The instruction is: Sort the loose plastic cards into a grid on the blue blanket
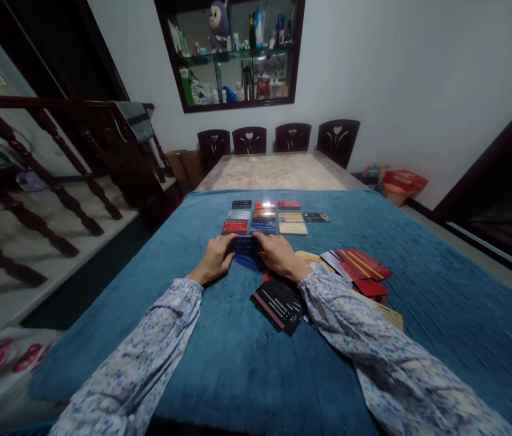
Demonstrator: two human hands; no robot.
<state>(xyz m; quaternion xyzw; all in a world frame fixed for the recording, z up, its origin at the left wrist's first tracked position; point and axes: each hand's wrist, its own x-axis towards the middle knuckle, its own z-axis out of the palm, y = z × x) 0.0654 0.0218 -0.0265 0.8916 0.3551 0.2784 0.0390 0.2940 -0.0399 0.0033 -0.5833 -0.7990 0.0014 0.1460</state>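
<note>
Between my two hands is a dark blue card, apparently the top of a small stack, gripped at its sides. My left hand closes on its left end, my right hand on its right end. More blue cards lie fanned just below it. Beyond my fingers, rows of cards lie face up, with a red card, a blue card and a cream card nearest. Black cards lie by my right wrist, and a loose pile of red cards lies right of it.
A blue cloth covers the near part of the table, with a patterned tabletop showing behind it. Several dark chairs stand at the far end. A wooden railing runs along the left. A red-lined bin stands right.
</note>
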